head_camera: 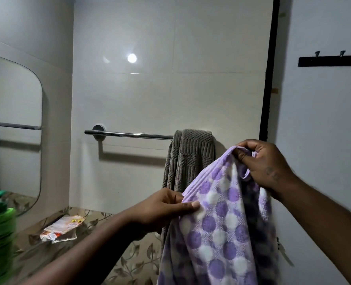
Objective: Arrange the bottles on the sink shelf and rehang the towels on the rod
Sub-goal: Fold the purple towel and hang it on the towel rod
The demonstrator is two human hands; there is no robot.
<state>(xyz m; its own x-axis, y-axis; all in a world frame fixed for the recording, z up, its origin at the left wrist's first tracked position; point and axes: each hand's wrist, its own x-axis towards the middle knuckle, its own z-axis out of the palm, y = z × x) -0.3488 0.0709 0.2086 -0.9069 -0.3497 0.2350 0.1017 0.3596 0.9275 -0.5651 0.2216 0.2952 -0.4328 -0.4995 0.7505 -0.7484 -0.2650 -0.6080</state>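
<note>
Two hands clamped on a purple dotted towel [217, 219]: left hand [166, 208] low, right hand [263, 163] high. Beyond them, tiled wall [150, 89], rod [129, 134] carrying grey towel [191, 157]; below left hand, leaf-patterned worktop [129, 262], green bottles [0, 219].

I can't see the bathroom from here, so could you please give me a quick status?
Left hand and right hand both grip the purple dotted towel. Grey towel hangs at the rod's right end. Rest of the rod is bare.
</note>
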